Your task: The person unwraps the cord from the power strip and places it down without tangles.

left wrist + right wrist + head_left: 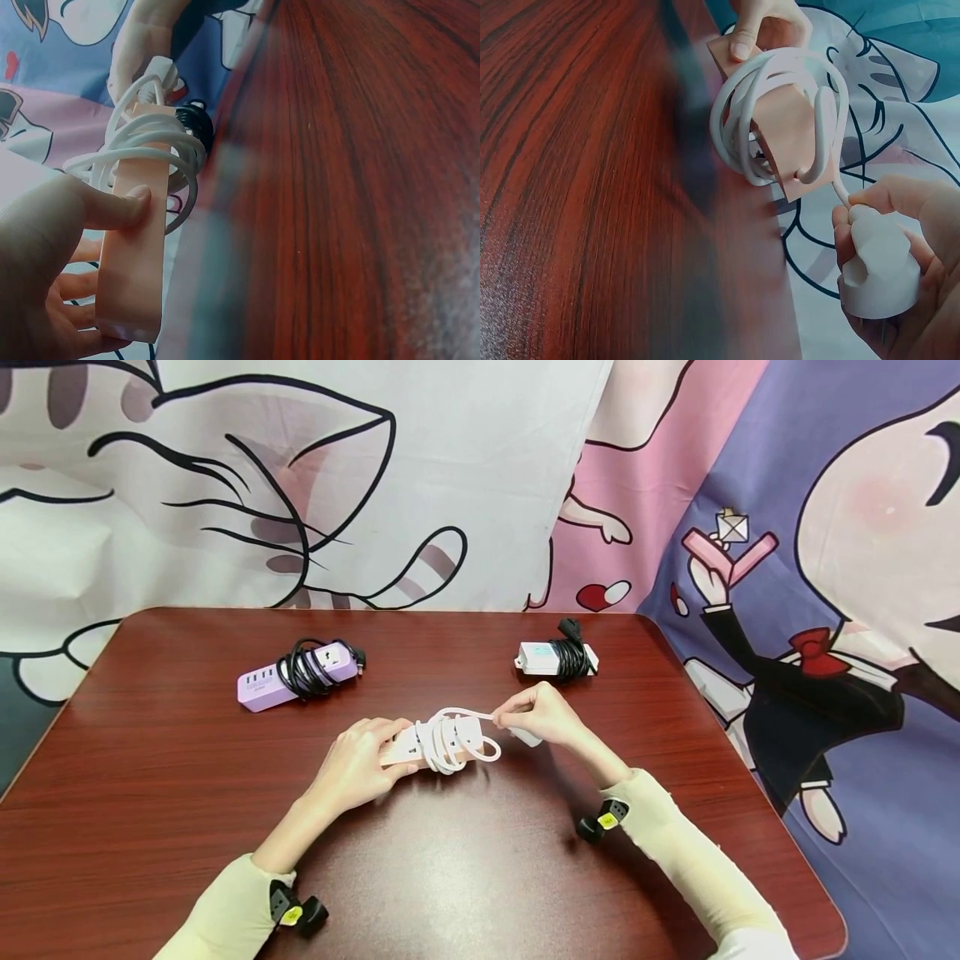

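Note:
My left hand (363,762) grips one end of a power strip (405,745) with a white socket face and peach-coloured sides. In the left wrist view its thumb (127,208) presses on the peach side (133,262) while the fingers go round behind. White cord (442,745) is looped several times about the strip's other end. To the right, my right hand (542,714) holds the cord's white plug (881,266), with thumb and fingertips pinching where plug and cord meet. A stretch of cord runs from the loops to this hand.
A purple power strip (258,687) wrapped in black cord lies at the back left of the brown table (187,810). At the back right is a white power strip (537,658) with a bundled black cord (573,658). A printed cloth (480,468) hangs behind the table.

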Motion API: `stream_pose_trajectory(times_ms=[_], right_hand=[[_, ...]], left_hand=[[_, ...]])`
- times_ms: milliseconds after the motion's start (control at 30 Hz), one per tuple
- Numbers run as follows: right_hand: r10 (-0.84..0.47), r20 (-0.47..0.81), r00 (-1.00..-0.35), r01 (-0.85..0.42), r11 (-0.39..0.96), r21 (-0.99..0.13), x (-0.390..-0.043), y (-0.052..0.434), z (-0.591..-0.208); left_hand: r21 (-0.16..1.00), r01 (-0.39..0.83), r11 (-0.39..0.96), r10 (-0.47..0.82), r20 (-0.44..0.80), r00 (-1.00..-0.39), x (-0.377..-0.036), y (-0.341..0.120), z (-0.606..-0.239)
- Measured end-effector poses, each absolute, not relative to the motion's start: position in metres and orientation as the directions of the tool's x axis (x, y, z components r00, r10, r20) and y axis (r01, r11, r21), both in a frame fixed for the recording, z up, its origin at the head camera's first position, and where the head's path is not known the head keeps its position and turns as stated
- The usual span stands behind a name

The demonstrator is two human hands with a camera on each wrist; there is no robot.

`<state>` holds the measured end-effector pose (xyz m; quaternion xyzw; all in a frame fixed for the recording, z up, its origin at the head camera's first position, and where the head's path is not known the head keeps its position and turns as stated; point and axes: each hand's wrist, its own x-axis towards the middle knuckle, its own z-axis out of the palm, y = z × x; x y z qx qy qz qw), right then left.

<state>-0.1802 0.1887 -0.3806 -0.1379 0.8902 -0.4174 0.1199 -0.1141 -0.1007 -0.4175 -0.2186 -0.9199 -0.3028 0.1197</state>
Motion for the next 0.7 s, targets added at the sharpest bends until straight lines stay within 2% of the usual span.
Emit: stream_pose_trajectory(times_ms=[700], right_hand=[[-0.363, -0.087, -0.928, -0.140, 0.553, -0.822, -0.169, 0.192, -0.377]], left_hand=[[0.513, 0.412, 0.753, 0.255, 0.349, -0.902, -0.118, -0.103, -0.419]])
